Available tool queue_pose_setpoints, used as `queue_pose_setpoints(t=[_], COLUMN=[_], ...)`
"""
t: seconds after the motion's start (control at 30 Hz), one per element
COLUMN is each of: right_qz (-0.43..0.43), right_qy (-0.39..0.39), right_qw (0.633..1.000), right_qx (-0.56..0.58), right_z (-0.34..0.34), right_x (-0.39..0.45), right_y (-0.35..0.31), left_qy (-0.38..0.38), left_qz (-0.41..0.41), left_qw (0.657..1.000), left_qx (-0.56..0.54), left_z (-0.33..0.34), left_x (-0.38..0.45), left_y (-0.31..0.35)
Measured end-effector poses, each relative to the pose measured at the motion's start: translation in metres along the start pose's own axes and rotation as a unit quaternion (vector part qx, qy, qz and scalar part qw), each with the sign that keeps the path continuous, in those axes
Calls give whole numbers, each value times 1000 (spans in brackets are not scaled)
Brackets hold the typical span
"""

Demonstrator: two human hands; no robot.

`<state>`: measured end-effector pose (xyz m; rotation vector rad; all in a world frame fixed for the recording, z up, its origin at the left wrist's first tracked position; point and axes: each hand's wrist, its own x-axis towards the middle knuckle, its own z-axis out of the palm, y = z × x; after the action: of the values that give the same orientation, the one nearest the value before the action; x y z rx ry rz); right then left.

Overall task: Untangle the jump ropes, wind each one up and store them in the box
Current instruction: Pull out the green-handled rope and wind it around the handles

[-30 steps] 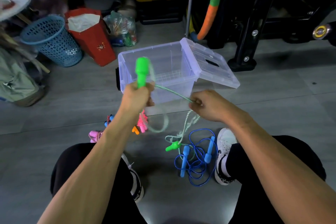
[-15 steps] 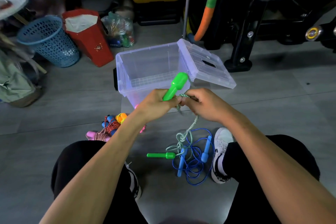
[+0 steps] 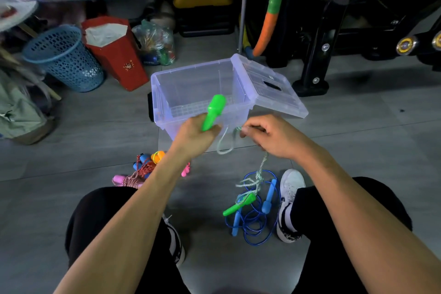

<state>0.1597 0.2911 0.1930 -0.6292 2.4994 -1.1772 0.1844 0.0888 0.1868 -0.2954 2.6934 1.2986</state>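
Before the clear box (image 3: 200, 88), both hands (left (image 3: 195, 136), right (image 3: 272, 136)) hold the green rope (image 3: 225, 143).

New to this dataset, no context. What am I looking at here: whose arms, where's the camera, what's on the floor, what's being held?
There is no robot: these are a person's two bare arms, filmed by one wide-angle camera worn on the head, looking forward and down. The person sits on a grey floor. The left hand grips a green handle of a jump rope. The right hand pinches the pale green rope, which trails down to the second green handle lying on a blue jump rope. Left of that lies a tangle of red rope with pink, blue and orange handles. Ahead stands a clear plastic box, its lid open; it looks empty.
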Motion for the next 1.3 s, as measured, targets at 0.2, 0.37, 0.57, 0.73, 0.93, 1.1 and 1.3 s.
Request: queue_pose_setpoints(t=[0.2, 0.37, 0.57, 0.73, 0.93, 1.1, 1.3], right_qz=[8, 81, 11, -4, 65, 49, 5], right_qy=[14, -15, 7, 11, -10, 5, -3], right_qw=[1000, 995, 1000, 1000, 996, 995, 999], right_qx=[19, -61, 16, 28, -63, -86, -46], right_z=[12, -2, -4, 13, -1, -6, 11], right_x=[9, 6, 4, 13, 10, 4, 7], right_y=[-6, 4, -1, -12, 6, 8, -10], left_qy=[-63, 160, 25, -100, 145, 94, -105], left_qz=[-15, -178, -68, -23, -158, -193, -15], left_qw=[973, 914, 997, 973, 886, 973, 987], left_qx=[-221, -327, -7, -205, -411, -85, -121], left_z=[5, -25, -12, 2, -30, -34, 2], left_x=[-8, 22, 5, -9, 15, 24, -10], left_y=[15, -17, -15, 15, -11, -33, 9])
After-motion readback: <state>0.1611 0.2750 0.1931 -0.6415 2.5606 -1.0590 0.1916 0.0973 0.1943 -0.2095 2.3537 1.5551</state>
